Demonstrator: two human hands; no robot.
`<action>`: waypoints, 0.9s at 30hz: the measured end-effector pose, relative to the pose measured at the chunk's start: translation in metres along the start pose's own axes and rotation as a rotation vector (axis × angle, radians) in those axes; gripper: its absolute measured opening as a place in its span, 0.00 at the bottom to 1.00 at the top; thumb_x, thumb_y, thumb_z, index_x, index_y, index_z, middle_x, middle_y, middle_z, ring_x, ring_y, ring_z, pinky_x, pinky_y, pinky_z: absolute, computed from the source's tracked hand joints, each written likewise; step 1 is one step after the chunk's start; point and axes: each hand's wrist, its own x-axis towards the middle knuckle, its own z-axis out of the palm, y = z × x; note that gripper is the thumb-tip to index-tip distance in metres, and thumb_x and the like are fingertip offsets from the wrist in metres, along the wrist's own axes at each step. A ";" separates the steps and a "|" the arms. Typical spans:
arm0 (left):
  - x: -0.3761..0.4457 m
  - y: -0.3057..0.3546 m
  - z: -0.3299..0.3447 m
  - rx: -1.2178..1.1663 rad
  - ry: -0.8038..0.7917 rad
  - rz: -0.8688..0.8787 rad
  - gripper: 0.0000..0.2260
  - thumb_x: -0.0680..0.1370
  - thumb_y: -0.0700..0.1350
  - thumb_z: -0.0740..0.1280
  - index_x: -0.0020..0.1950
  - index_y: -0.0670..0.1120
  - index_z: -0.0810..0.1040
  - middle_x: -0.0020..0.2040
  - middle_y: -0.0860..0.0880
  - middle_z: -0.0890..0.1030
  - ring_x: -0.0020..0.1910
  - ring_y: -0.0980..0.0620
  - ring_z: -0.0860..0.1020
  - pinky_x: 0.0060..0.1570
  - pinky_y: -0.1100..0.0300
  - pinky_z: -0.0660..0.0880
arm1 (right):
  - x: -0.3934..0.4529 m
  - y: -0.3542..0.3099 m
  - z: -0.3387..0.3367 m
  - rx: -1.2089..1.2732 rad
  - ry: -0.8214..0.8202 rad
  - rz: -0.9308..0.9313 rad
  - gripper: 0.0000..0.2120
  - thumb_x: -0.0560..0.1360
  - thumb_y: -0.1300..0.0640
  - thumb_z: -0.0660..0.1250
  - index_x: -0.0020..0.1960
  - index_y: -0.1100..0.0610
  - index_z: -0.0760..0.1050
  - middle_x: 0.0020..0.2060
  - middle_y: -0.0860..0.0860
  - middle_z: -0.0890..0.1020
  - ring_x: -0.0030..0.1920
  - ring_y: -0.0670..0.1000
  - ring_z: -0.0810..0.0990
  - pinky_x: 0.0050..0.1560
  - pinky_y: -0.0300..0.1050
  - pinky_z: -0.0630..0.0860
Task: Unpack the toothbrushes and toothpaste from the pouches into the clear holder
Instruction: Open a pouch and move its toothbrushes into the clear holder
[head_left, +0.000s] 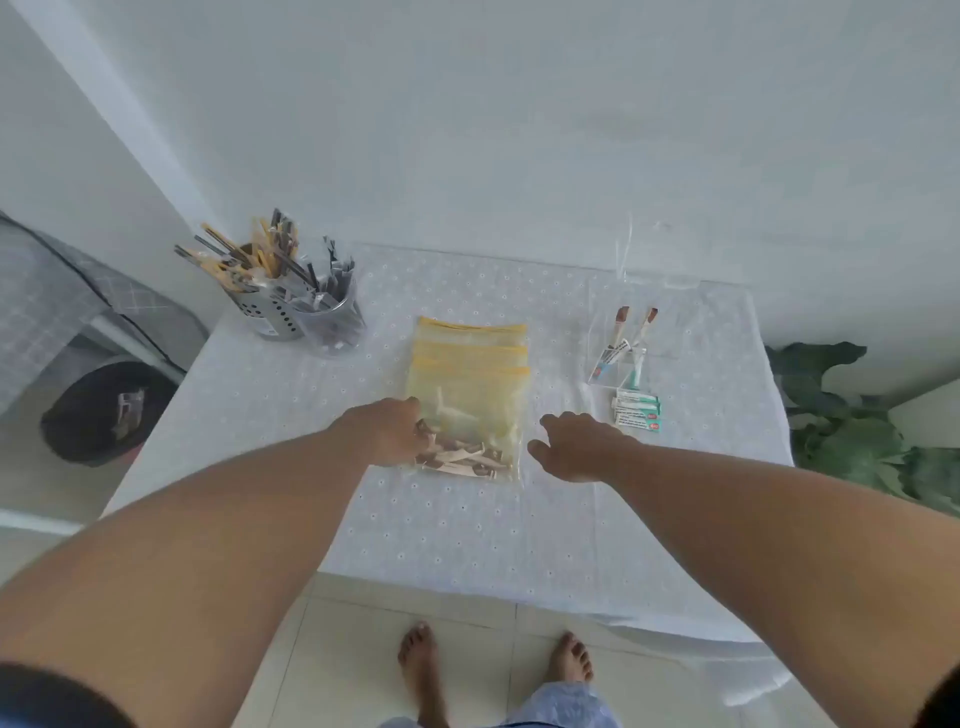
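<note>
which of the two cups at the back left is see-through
The clear cup, the right-hand one of the pair, nearer the yellow pouches. The metal cup touching its left side is opaque with punched holes.

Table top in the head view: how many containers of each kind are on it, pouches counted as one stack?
Perforated metal cup: 1
Clear round cup: 1
Clear holder: 1
Stack of yellow zip pouches: 1
Total: 4
The number of pouches in the stack cannot be told exactly.
</note>
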 end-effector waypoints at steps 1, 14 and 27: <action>0.002 -0.003 0.002 -0.007 -0.005 -0.008 0.18 0.81 0.57 0.60 0.66 0.47 0.71 0.61 0.47 0.77 0.55 0.45 0.78 0.54 0.49 0.77 | 0.003 -0.001 0.002 -0.006 -0.005 0.000 0.27 0.84 0.40 0.52 0.76 0.56 0.66 0.70 0.56 0.74 0.70 0.60 0.72 0.65 0.57 0.70; 0.022 -0.031 0.047 -0.455 0.085 -0.051 0.35 0.72 0.54 0.78 0.74 0.48 0.67 0.64 0.49 0.76 0.59 0.47 0.77 0.60 0.49 0.77 | 0.035 -0.011 0.038 0.283 0.045 0.018 0.41 0.69 0.27 0.71 0.72 0.52 0.71 0.60 0.48 0.80 0.62 0.52 0.77 0.59 0.54 0.78; 0.020 -0.016 0.075 -0.832 0.355 -0.188 0.35 0.67 0.43 0.83 0.67 0.47 0.68 0.39 0.50 0.78 0.39 0.52 0.78 0.36 0.60 0.72 | 0.034 -0.034 0.053 0.672 0.183 0.196 0.26 0.71 0.41 0.79 0.62 0.50 0.75 0.48 0.45 0.82 0.48 0.50 0.82 0.42 0.46 0.76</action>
